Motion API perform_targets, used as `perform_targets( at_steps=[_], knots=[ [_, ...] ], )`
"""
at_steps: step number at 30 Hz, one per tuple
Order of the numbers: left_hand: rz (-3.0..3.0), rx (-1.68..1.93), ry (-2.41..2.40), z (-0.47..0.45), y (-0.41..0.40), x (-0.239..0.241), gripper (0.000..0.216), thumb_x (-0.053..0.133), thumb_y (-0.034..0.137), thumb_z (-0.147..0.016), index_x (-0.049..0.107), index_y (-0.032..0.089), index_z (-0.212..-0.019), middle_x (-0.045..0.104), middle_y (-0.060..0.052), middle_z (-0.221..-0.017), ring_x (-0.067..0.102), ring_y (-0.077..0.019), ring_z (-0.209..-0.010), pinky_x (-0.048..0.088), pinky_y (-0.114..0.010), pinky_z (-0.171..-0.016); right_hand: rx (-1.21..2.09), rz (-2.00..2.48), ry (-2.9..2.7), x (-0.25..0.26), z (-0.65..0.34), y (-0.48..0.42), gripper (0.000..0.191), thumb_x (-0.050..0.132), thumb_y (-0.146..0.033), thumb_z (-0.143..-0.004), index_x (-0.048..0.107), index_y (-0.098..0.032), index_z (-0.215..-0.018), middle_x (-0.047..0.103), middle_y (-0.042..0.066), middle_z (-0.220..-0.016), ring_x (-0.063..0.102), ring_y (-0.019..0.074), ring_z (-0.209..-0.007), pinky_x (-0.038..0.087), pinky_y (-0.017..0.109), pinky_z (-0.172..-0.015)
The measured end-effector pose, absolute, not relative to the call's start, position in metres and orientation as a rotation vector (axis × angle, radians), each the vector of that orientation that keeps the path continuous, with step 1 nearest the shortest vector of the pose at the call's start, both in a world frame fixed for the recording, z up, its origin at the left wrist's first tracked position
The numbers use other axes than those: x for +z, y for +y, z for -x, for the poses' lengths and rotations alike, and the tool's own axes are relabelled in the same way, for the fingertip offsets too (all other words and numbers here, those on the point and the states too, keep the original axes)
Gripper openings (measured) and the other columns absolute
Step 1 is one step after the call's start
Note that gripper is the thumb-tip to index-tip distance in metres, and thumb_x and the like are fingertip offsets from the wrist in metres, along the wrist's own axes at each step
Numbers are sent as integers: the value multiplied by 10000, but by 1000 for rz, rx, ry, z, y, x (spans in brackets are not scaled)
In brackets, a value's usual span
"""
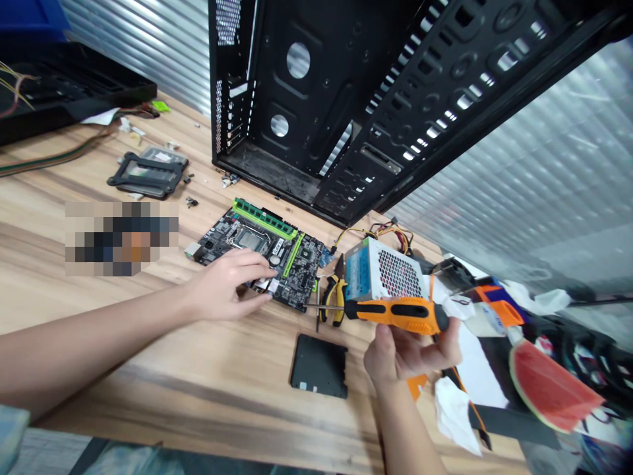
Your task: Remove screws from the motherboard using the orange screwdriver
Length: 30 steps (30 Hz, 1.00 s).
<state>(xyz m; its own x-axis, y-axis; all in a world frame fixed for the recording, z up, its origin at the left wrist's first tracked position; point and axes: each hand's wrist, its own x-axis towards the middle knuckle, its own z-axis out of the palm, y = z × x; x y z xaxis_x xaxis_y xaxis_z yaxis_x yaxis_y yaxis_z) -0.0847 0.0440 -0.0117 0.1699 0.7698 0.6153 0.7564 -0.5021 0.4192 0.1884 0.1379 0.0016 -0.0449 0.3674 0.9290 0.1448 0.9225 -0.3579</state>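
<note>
My left hand (228,285) rests on the near edge of a green-slotted computer motherboard (262,254), with its fingers gripping the board beside a small silver part. My right hand (408,353) is shut around the orange and black handle of a screwdriver (395,315), whose steel shaft points left towards a pair of yellow-handled pliers (335,298). Just behind the screwdriver stands a silver ATX power supply (383,274) with a mesh fan grille. Its coloured wires trail behind it towards the motherboard.
A black PC case (316,112) stands on the wooden workbench (148,369) and overhangs the far side. A black drive (319,365) lies near my hands. A metal bracket (146,175), loose screws, tissue (457,415) and a watermelon slice (548,386) lie around.
</note>
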Motion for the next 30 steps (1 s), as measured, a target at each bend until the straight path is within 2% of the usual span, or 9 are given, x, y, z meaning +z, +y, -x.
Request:
perform_targets(
  at_steps=[5, 11, 15, 21, 26, 30],
  knots=[
    [-2379, 1269, 1570, 84, 44, -11, 244, 626, 297, -845, 697, 144, -1022, 698, -95, -924, 648, -191, -839, 550, -339, -792, 180, 463, -1609, 2, -187, 135, 756, 686, -147, -769, 399, -347, -1440, 583, 55, -1194, 646, 147, -803, 594, 327, -674],
    [-2389, 1257, 1582, 84, 45, -11, 246, 626, 310, -849, 696, 147, -1020, 698, -94, -929, 650, -187, -848, 552, -328, -794, 193, 419, -1589, 1, -187, 137, 750, 693, -145, -761, 417, -341, -1431, 610, 29, -1157, 656, 150, -849, 589, 338, -745],
    [-2396, 1254, 1575, 85, 44, -12, 252, 625, 306, -853, 693, 135, -1024, 696, -97, -926, 647, -188, -841, 550, -339, -797, 218, 404, -1584, -1, -188, 138, 768, 703, -123, -746, 421, -335, -1429, 628, 22, -1146, 662, 140, -847, 582, 309, -734],
    [-2388, 1247, 1579, 85, 45, -12, 254, 622, 314, -854, 694, 138, -1022, 698, -99, -929, 649, -192, -846, 550, -340, -794, 227, 410, -1594, -3, -191, 140, 761, 702, -151, -755, 406, -336, -1431, 626, 25, -1159, 669, 157, -860, 579, 363, -779],
    [-2380, 1256, 1583, 85, 44, -11, 247, 620, 317, -854, 698, 151, -1020, 700, -91, -924, 649, -185, -837, 550, -332, -790, 193, 384, -1597, -4, -192, 141, 769, 704, -167, -756, 402, -302, -1450, 609, 55, -1204, 659, 190, -978, 559, 406, -859],
    [-2378, 1250, 1588, 85, 44, -12, 247, 622, 324, -852, 699, 157, -1019, 703, -90, -929, 649, -184, -843, 550, -330, -797, 244, 391, -1596, -4, -191, 138, 789, 707, -120, -744, 409, -321, -1447, 621, 49, -1177, 669, 158, -863, 589, 336, -750]
  ],
)
